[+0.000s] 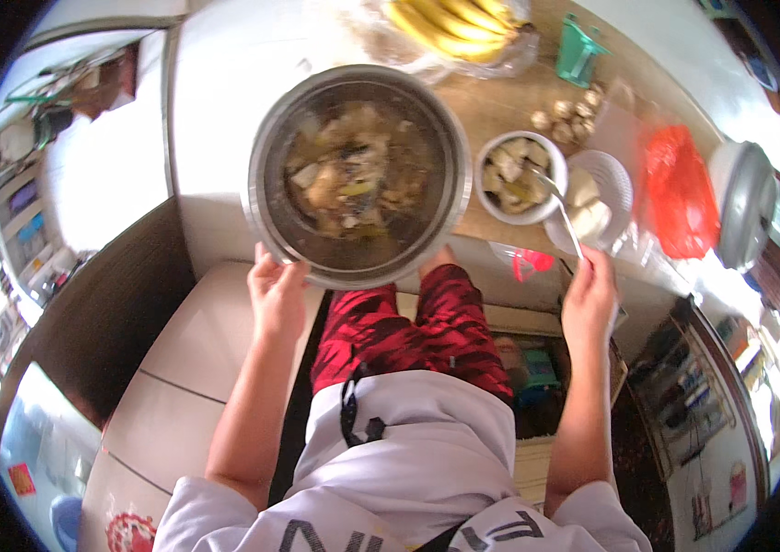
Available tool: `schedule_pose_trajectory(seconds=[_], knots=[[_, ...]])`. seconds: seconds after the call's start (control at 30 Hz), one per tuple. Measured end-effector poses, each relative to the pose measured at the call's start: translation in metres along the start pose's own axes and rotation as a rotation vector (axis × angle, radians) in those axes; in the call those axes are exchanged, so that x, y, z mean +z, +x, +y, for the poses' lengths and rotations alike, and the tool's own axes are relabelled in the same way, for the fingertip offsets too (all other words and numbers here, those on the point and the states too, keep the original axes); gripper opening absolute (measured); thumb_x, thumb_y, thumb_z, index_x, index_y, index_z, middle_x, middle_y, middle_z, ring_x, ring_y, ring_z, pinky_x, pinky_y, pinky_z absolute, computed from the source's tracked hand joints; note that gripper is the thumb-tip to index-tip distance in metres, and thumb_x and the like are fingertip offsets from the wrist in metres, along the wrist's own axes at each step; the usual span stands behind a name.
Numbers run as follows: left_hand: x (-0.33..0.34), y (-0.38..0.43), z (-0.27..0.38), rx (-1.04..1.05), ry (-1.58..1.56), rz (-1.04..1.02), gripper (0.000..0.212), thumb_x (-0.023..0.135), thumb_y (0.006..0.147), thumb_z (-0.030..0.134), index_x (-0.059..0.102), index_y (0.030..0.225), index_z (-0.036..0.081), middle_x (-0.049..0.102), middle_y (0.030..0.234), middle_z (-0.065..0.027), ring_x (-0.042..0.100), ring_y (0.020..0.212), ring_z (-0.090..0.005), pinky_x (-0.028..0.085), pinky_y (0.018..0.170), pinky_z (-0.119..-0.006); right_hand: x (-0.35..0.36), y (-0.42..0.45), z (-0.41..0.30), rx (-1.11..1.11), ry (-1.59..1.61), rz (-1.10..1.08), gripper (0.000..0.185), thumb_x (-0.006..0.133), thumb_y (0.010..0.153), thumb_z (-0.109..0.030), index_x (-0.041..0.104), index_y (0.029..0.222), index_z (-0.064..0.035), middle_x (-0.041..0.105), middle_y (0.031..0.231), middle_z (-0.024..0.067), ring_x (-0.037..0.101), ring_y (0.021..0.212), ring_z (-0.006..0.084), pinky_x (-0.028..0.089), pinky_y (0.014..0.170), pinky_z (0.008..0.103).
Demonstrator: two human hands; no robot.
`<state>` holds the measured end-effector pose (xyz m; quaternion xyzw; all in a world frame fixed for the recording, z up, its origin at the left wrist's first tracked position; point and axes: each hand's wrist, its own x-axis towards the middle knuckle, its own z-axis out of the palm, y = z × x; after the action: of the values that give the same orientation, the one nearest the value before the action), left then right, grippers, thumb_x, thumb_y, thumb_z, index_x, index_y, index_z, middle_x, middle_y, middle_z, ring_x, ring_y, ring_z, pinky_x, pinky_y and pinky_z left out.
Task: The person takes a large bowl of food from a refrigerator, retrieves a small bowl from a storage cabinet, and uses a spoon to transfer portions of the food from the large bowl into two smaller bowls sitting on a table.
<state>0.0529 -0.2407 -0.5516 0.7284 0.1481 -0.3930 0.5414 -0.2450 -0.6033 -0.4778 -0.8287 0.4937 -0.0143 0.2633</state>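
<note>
My left hand (276, 293) grips the near left rim of a round metal pot (259, 183), thumb on top. Inside it lie chunks of food (341, 172) in brownish liquid, blurred by motion. To the right stands a white bowl (483, 190) of pale food pieces (515, 165) with some liquid. My right hand (590, 286) holds the handle of a slim metal eating utensil (570, 224). Its head rests among the pieces in the bowl; whether spoon or fork, I cannot tell.
A white perforated basket (614, 176) with pale pieces (586, 207) sits right of the white bowl. Garlic bulbs (566, 119), a green plastic holder (577, 52) and bananas (455, 27) lie farther back. A red plastic bag (681, 193) and a lidded grey pot (749, 203) stand rightward.
</note>
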Motion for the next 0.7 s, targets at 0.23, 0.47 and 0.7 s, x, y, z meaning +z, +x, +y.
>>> schedule_pose_trajectory(seconds=[0.23,0.47,0.7], knots=[[0.027,-0.011,0.021,0.041,-0.147,-0.106,0.006,0.073,0.095,-0.004,0.078,0.096,-0.001,0.052,0.14,-0.0007,0.057,0.13,-0.0142,0.054,0.097,-0.032,0.015,-0.014,-0.065,-0.252,0.251,-0.12,0.016,0.064,0.111,0.0,0.072,0.124,0.0018,0.075,0.112,0.0215,0.075,0.1,0.041,0.06,0.089,0.0479],[0.035,-0.015,0.024,0.114,-0.021,-0.175,0.012,0.073,0.091,-0.004,0.082,0.097,0.002,0.058,0.149,-0.0081,0.048,0.146,-0.0236,0.035,0.129,-0.045,0.054,0.015,-0.135,-0.34,0.265,-0.156,0.018,0.067,0.11,-0.003,0.071,0.128,-0.0021,0.069,0.106,0.0196,0.073,0.095,0.0419,0.06,0.081,0.051],[0.034,-0.02,0.015,0.188,-0.107,-0.186,0.012,0.075,0.092,-0.005,0.079,0.087,0.005,0.056,0.152,-0.0091,0.045,0.152,-0.0262,0.035,0.129,-0.046,0.073,0.042,-0.123,-0.302,0.129,-0.019,0.014,0.066,0.111,-0.005,0.069,0.124,-0.0014,0.073,0.108,0.0234,0.074,0.096,0.0467,0.061,0.084,0.0538]])
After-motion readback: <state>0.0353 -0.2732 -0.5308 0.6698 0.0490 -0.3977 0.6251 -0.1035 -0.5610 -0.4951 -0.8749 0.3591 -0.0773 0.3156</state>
